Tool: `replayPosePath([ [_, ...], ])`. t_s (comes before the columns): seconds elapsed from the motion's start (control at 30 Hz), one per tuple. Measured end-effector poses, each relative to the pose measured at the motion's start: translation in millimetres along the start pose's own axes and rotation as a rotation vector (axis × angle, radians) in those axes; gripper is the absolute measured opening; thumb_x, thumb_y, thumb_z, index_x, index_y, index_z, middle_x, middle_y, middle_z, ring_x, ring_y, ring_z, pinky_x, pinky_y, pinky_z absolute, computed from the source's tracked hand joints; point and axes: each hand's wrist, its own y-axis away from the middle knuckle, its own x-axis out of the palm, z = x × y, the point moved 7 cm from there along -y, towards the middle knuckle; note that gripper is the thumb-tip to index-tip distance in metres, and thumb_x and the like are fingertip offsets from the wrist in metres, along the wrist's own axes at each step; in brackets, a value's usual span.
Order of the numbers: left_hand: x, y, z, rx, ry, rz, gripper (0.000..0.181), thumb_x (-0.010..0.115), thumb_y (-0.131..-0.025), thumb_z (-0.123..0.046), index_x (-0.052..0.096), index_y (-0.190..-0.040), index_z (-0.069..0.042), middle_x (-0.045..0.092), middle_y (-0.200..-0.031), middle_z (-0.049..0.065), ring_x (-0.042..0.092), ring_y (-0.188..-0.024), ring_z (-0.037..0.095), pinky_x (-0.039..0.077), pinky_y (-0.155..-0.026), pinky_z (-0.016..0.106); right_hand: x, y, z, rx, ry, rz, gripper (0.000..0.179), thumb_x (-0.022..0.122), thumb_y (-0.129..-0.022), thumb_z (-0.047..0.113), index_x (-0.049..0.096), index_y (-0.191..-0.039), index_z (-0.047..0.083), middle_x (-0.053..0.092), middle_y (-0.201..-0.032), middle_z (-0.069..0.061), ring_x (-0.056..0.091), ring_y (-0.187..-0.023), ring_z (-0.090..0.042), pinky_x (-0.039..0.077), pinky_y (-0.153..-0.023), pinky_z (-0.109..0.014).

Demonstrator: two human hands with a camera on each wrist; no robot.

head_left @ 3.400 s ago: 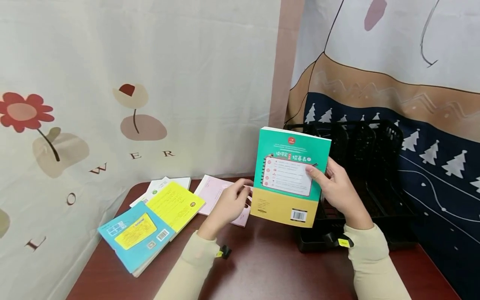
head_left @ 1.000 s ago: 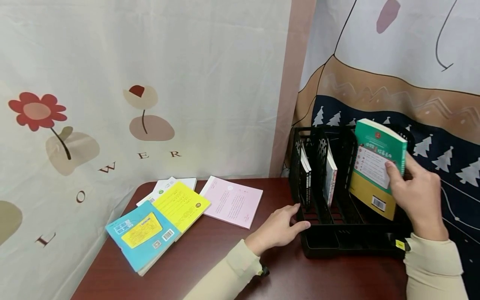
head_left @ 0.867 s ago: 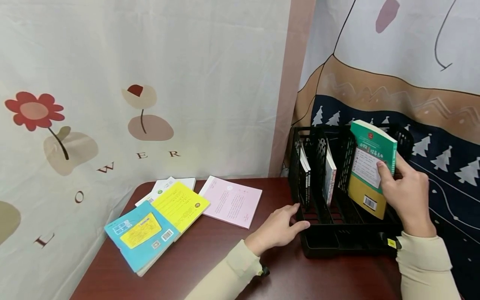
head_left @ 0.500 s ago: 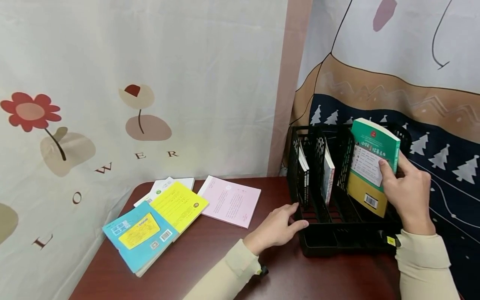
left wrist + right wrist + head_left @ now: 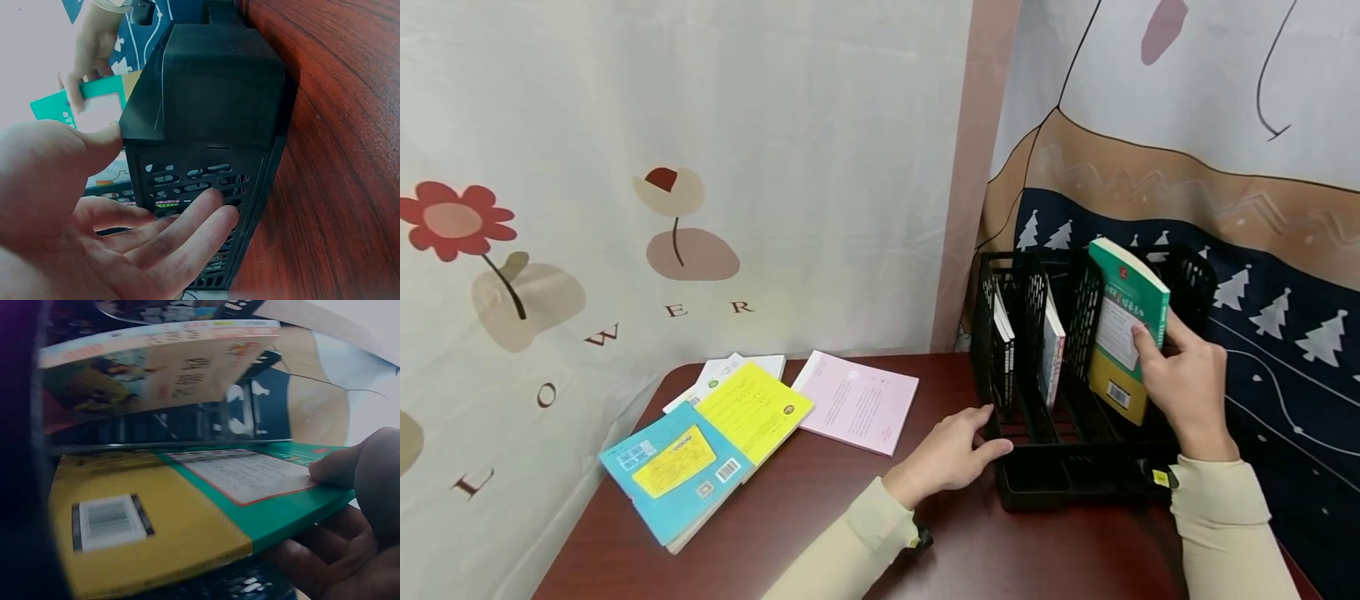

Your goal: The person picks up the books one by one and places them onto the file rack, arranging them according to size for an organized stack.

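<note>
Nearest, the table (image 5: 955, 554) is seen, its bare reddish wood running up to the black book rack (image 5: 1075, 455). At the rack's front left corner the left hand (image 5: 942, 457) is placed, with the thumb rested on the front edge and the other fingers spread loosely along the outer side wall; nothing is pinched by it.

Just beyond, to the right, the green-and-yellow book (image 5: 1122, 329) is held by the right hand (image 5: 1189, 379), its spine side pinched between the thumb on the cover and the fingers behind. The book is thus carried by the right hand alone and lies forward and to the right of the left hand. Its long axis is kept near upright, the top leaned leftward toward the perforated divider (image 5: 1084, 321), and the cover is turned roughly along that divider. On this alignment with the slot to the divider's right everything seems to hang; whether the lower edge touches the rack floor cannot be told.

Across the divider, a single book (image 5: 1055, 354) is stood in the next slot, and thin books (image 5: 1005, 350) in the leftmost. Well apart, on the table's far left, a blue book (image 5: 647, 467), a yellow book (image 5: 752, 408) and a pink book (image 5: 856, 400) are laid flat before the pale curtain (image 5: 812, 167).
</note>
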Motion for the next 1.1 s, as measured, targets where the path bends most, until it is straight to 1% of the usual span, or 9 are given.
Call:
replayPosePath([
  [0.1,0.6,0.5,0.2,-0.004,0.007,0.001,0.077,0.058,-0.112,-0.058,0.042,-0.171,-0.012,0.054,-0.169,0.011,0.072,-0.122,0.012,0.054,-0.118,0.041,8.2,1.8,-6.3,0.023,-0.019,0.021,0.041,0.076,-0.104,0.021,0.075,-0.145,0.017,0.081,-0.112,-0.031,0.044,-0.076,0.039,0.036,-0.066,0.005],
  [0.27,0.4,0.6,-0.6,-0.003,0.003,0.003,0.076,0.058,-0.112,-0.058,0.042,-0.171,-0.012,0.054,-0.169,0.011,0.07,-0.131,0.016,0.052,-0.121,0.043,18.5,3.2,-10.3,0.017,-0.007,0.055,0.036,0.077,-0.103,0.02,0.078,-0.138,0.011,0.081,-0.111,-0.03,0.041,-0.076,0.04,0.036,-0.064,0.005],
  [0.43,-1.1,-0.3,-1.9,0.008,-0.013,-0.003,0.076,0.059,-0.112,-0.056,0.044,-0.17,-0.01,0.059,-0.164,0.012,0.072,-0.114,0.011,0.055,-0.116,0.039,24.3,4.3,-15.0,0.027,-0.002,0.077,0.031,0.077,-0.102,0.02,0.081,-0.131,0.009,0.082,-0.108,-0.029,0.042,-0.074,0.04,0.036,-0.062,0.005],
  [0.6,-1.7,-0.5,-2.0,0.006,-0.018,-0.006,0.075,0.06,-0.112,-0.056,0.044,-0.169,-0.01,0.058,-0.166,0.012,0.073,-0.114,0.011,0.055,-0.117,0.039,25.7,3.8,-18.5,0.039,0.021,0.115,0.032,0.076,-0.102,0.021,0.081,-0.131,0.008,0.082,-0.107,-0.03,0.043,-0.072,0.037,0.036,-0.061,0.004],
  [0.67,-1.7,-0.6,-2.3,0.006,-0.018,-0.006,0.075,0.06,-0.112,-0.055,0.044,-0.169,-0.01,0.057,-0.166,0.013,0.073,-0.116,0.013,0.054,-0.118,0.04,25.7,3.4,-19.7,0.052,0.039,0.144,0.034,0.075,-0.103,0.023,0.08,-0.133,0.007,0.081,-0.109,-0.03,0.055,-0.074,0.026,0.037,-0.06,0.004],
  [0.77,-1.7,-0.7,-2.7,0.005,-0.018,-0.006,0.075,0.06,-0.112,-0.055,0.044,-0.169,-0.01,0.057,-0.167,0.013,0.074,-0.117,0.013,0.054,-0.118,0.04,27.0,3.5,-21.7,0.076,0.066,0.213,0.04,0.072,-0.106,0.025,0.074,-0.14,0.006,0.08,-0.116,-0.033,0.078,-0.081,-0.011,0.038,-0.058,0.001],
  [0.87,-1.5,-0.9,-3.0,0.004,-0.016,-0.004,0.075,0.06,-0.112,-0.055,0.044,-0.17,-0.01,0.056,-0.167,0.013,0.074,-0.119,0.015,0.053,-0.119,0.041,31.2,4.6,-22.1,0.074,0.091,0.299,0.045,0.069,-0.108,0.026,0.067,-0.146,0.004,0.077,-0.12,-0.037,0.079,-0.095,-0.046,0.045,-0.057,-0.01],
  [0.97,-1.3,-0.8,-2.9,0.001,-0.013,-0.001,0.075,0.059,-0.112,-0.055,0.044,-0.17,-0.01,0.054,-0.169,0.014,0.073,-0.123,0.017,0.052,-0.121,0.043,37.8,7.1,-22.5,0.052,0.104,0.383,0.048,0.067,-0.108,0.024,0.061,-0.15,0.002,0.073,-0.125,-0.039,0.077,-0.097,-0.052,0.056,-0.062,-0.029],
  [1.1,-1.2,-0.4,-3.1,0.004,-0.011,0.003,0.075,0.059,-0.112,-0.055,0.044,-0.17,-0.01,0.053,-0.169,0.014,0.073,-0.124,0.017,0.051,-0.122,0.044,44.1,10.8,-24.2,0.031,0.099,0.434,0.048,0.065,-0.11,0.02,0.057,-0.152,0.0,0.069,-0.131,-0.041,0.075,-0.103,-0.055,0.063,-0.075,-0.057],
])
